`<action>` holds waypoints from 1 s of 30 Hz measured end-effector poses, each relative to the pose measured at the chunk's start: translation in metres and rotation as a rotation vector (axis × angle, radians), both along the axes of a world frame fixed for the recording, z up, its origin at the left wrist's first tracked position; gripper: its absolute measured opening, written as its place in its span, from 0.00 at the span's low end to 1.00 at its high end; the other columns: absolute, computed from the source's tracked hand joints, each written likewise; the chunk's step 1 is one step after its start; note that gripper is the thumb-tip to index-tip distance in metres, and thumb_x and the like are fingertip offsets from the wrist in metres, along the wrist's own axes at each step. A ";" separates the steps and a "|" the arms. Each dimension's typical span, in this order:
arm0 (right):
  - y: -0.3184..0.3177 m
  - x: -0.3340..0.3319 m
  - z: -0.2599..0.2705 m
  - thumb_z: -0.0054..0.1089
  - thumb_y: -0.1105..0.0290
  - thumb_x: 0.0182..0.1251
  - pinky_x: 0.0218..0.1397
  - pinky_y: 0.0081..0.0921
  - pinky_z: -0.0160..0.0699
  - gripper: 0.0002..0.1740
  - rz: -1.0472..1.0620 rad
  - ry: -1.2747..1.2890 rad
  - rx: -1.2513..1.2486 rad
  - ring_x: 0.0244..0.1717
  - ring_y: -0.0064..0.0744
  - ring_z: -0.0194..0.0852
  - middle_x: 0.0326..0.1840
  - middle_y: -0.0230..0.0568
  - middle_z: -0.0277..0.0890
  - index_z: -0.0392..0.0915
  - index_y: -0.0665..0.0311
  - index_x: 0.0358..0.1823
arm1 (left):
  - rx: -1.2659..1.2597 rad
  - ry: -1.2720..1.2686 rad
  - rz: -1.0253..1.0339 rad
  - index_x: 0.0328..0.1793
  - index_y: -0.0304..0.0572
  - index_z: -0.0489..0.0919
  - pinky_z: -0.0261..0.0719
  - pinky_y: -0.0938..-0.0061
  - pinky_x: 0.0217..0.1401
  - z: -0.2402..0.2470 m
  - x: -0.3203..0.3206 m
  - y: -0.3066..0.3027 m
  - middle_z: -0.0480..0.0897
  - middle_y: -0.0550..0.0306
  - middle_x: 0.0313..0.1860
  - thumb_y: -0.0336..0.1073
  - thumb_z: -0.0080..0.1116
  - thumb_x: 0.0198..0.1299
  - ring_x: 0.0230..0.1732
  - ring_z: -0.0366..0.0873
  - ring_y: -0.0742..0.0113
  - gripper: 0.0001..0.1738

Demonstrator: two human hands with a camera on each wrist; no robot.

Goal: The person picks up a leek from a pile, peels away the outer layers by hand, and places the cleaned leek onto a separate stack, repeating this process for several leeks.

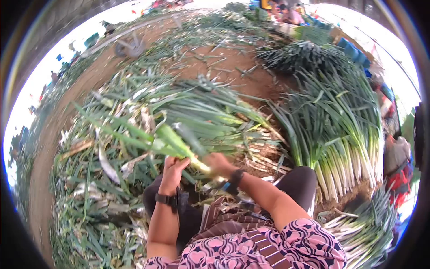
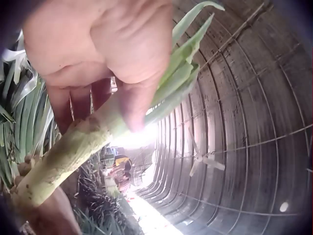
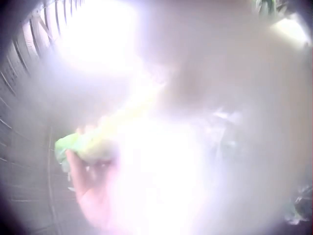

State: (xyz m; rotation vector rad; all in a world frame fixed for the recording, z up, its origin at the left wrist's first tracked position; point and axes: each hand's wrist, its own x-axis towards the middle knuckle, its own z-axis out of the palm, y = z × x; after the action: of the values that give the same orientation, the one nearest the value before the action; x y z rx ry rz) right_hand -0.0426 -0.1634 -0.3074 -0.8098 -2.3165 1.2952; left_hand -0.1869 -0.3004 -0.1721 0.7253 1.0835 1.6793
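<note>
A thick leek with pale stem and green leaves lies slantwise across my hands. My left hand grips its stem, thumb on one side and fingers on the other, as the left wrist view shows. My right hand, blurred in the head view, is at the root end of the stem. In the left wrist view, fingertips of the right hand show curled round that end. A blurred dark green leaf stretches up-left from beside the right hand. Haze and glare hide most of the right wrist view.
Loose leeks and torn leaves cover the ground to the left and ahead. A neat stack of trimmed leeks stands on the right, with more leeks below it. A wheeled cart and people are farther off.
</note>
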 end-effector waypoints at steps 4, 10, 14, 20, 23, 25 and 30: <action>0.051 0.052 -0.069 0.53 0.61 0.64 0.31 0.38 0.71 0.16 -0.571 0.062 -0.333 0.27 0.38 0.74 0.24 0.45 0.75 0.76 0.69 0.29 | 0.129 -0.031 -0.017 0.58 0.32 0.72 0.74 0.64 0.56 0.016 -0.017 -0.010 0.80 0.52 0.44 0.24 0.56 0.58 0.49 0.79 0.56 0.20; 0.143 0.235 -0.130 0.56 0.61 0.58 0.34 0.44 0.75 0.12 -0.886 -0.631 0.388 0.34 0.53 0.78 0.30 0.51 0.78 0.78 0.63 0.32 | 0.202 0.143 0.147 0.59 0.36 0.70 0.73 0.58 0.59 0.027 -0.065 -0.040 0.79 0.51 0.46 0.26 0.54 0.60 0.51 0.78 0.51 0.20; 0.137 0.299 -0.062 0.49 0.60 0.64 0.38 0.46 0.77 0.13 -1.126 -0.570 0.313 0.36 0.50 0.81 0.33 0.51 0.81 0.75 0.63 0.32 | 0.235 0.187 0.291 0.58 0.39 0.71 0.75 0.56 0.57 0.038 -0.110 -0.068 0.79 0.51 0.46 0.26 0.54 0.60 0.51 0.78 0.50 0.19; 0.092 0.170 -0.001 0.53 0.68 0.57 0.36 0.39 0.79 0.10 -0.030 -0.867 0.439 0.35 0.48 0.79 0.31 0.49 0.78 0.78 0.61 0.39 | 0.065 0.289 0.451 0.49 0.38 0.77 0.81 0.64 0.49 0.030 -0.117 -0.055 0.81 0.53 0.43 0.27 0.56 0.60 0.48 0.80 0.57 0.11; 0.013 0.061 0.083 0.56 0.60 0.63 0.43 0.37 0.77 0.15 0.006 -0.218 0.044 0.37 0.49 0.77 0.41 0.48 0.76 0.77 0.63 0.44 | -0.010 0.268 0.445 0.44 0.42 0.78 0.76 0.81 0.40 0.037 -0.088 -0.034 0.81 0.63 0.38 0.28 0.60 0.56 0.37 0.78 0.77 0.09; -0.017 0.011 0.097 0.63 0.67 0.58 0.50 0.32 0.74 0.17 0.089 0.160 0.214 0.48 0.43 0.74 0.44 0.46 0.75 0.74 0.64 0.48 | -0.026 0.260 0.408 0.45 0.41 0.78 0.76 0.82 0.38 0.035 -0.070 -0.022 0.80 0.63 0.38 0.27 0.61 0.56 0.37 0.78 0.77 0.10; -0.054 -0.048 0.127 0.67 0.70 0.51 0.41 0.34 0.75 0.19 0.037 0.460 0.278 0.38 0.44 0.74 0.38 0.45 0.71 0.71 0.64 0.43 | -0.022 0.203 0.373 0.46 0.40 0.77 0.76 0.84 0.34 0.036 -0.026 -0.004 0.80 0.62 0.37 0.25 0.61 0.55 0.35 0.77 0.79 0.11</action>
State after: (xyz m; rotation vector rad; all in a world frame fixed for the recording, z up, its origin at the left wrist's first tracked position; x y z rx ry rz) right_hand -0.0910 -0.2172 -0.1800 -0.3356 -2.0762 1.0110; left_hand -0.2127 -0.3047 -0.1366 0.7238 1.4477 1.9310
